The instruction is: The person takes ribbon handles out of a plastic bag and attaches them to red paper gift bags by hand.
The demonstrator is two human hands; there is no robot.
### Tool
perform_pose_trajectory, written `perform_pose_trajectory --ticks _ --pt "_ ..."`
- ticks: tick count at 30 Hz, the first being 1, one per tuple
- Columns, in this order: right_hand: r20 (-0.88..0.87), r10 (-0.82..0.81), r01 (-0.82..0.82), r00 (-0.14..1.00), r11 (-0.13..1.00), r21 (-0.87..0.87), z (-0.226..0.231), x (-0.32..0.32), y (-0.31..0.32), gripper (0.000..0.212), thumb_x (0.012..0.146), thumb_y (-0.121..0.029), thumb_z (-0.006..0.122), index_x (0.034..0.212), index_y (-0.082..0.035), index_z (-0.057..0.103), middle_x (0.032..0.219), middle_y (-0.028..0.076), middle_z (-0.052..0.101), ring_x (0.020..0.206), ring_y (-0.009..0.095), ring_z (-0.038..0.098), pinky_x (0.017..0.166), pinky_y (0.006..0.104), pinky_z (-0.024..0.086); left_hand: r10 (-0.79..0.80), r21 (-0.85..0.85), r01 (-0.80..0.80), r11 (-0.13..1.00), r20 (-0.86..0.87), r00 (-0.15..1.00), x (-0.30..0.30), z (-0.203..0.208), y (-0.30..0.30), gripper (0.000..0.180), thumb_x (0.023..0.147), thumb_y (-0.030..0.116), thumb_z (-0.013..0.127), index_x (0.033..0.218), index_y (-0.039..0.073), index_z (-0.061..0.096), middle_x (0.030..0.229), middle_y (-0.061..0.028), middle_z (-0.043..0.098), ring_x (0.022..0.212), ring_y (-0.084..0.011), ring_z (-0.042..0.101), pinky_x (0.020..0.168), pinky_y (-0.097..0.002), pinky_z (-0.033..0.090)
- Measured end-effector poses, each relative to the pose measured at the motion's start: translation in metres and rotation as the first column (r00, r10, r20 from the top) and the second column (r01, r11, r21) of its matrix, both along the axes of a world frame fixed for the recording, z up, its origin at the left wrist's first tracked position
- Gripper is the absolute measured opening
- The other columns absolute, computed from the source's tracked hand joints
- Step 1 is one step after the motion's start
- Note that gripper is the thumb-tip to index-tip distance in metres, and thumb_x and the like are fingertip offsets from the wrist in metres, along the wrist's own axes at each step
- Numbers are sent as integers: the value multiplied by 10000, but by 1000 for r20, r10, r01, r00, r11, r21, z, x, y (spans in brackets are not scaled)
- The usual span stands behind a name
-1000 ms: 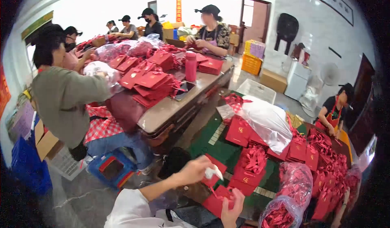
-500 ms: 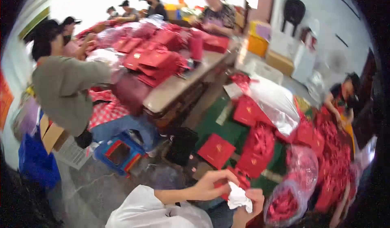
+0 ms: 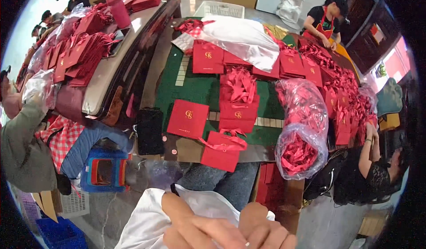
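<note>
Close in front of my white shirt, at the lower edge, my two hands are held together. My left hand (image 3: pixel 195 227) is closed, its fingers bent toward the right one. My right hand (image 3: pixel 265 231) has curled fingers, and a bit of white (image 3: pixel 270 215) shows beside it. What lies between the fingers is hidden. On the green-topped table ahead lie a flat red paper bag (image 3: pixel 188 118) and another red bag with a ribbon (image 3: pixel 220 153) at the near edge. Behind that, more red bags (image 3: pixel 239 111) lie under loose ribbon loops.
A clear plastic sack of red ribboned bags (image 3: pixel 301 116) lies to the right. White plastic sheeting (image 3: pixel 242 38) covers bags at the back. People work at the right, including one in a red apron (image 3: pixel 325 25). A blue stool (image 3: pixel 104 171) stands at left, near a second table (image 3: pixel 128 49).
My view has swung right and down onto the green-topped table. My hands have come nearer my body and closed together; the crumpled white tissue that showed between them is mostly hidden.
</note>
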State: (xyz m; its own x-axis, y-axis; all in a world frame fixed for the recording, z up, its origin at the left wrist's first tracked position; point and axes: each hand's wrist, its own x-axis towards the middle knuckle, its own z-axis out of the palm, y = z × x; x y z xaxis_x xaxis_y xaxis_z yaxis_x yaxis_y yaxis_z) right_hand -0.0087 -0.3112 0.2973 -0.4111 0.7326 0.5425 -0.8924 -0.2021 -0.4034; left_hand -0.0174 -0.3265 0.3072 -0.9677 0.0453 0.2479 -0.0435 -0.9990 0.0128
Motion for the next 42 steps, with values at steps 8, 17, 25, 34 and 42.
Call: perform_pose_trajectory --ticks 8,17,25,34,42 --pt "-29 90 -94 996 939 -331 9 -5 -9 214 826 3 699 677 -79 568 754 95 620 681 216 592 629 278 530 12 -57 -43 997 -471 882 -31 -31 -12 92 874 79 663 783 78 672 838 -93 690 868 -271 596 773 -378 473" --pt "-289 61 -143 955 951 -274 -15 -21 -15 181 867 -23 632 717 -46 533 759 135 558 675 253 546 639 325 496 -10 -90 -77 993 -713 701 -64 -43 -20 113 876 61 642 764 78 637 909 -101 703 927 -271 615 804 -383 486" --pt "-172 193 -161 966 970 183 -34 -12 29 99 889 -81 630 802 -74 583 827 105 609 726 240 594 644 324 503 10 -119 -108 987 -624 782 -55 -40 -16 246 861 45 617 625 79 558 747 -89 594 748 -254 611 716 -377 531" --pt "-76 252 -229 965 945 234 -36 -16 39 109 889 -70 617 796 -81 561 819 95 616 694 211 581 568 301 463 -15 -131 -67 989 -543 839 -59 -43 -9 221 857 57 623 666 66 513 716 -98 561 673 -259 599 680 -378 540" --pt "-115 525 -463 843 818 340 -39 -29 47 126 920 -101 585 799 -72 569 775 95 591 706 261 589 702 367 529 94 2 -146 989 -772 629 -86 -50 -20 169 871 114 618 716 93 552 761 -84 585 683 -244 615 726 -388 540"
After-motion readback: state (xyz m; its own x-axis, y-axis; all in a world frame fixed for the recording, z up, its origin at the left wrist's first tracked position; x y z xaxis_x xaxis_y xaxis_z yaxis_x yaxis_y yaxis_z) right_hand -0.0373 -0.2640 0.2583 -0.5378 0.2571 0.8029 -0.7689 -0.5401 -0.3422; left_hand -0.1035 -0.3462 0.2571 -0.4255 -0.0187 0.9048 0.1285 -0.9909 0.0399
